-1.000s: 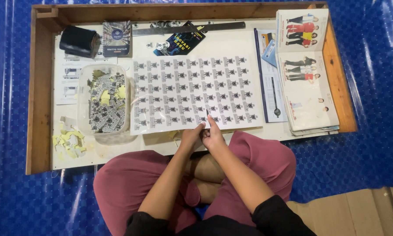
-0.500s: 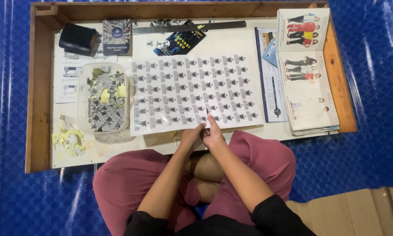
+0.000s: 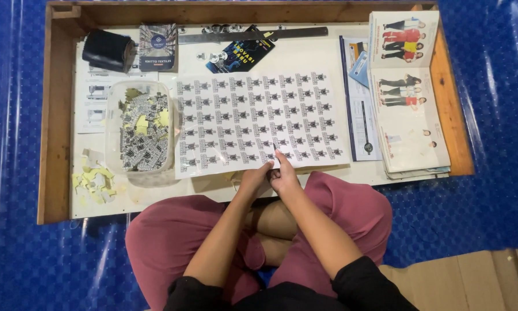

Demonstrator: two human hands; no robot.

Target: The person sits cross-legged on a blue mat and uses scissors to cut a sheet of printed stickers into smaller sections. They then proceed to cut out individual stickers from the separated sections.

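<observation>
Both hands pinch the near edge of the label sheet (image 3: 259,121): left hand (image 3: 254,179) and right hand (image 3: 283,177) side by side, the sheet stretching away toward the tray's far edge.

White label sheet (image 3: 259,121) mid-table

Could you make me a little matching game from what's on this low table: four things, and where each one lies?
1. sticker sheet
2. clear tub
3. yellow scraps
4. catalogue

a. far right side
b. near left corner
c. middle, under both hands
d. left of the sheet, full of cut labels

Pairs: 1-c, 2-d, 3-b, 4-a
</observation>
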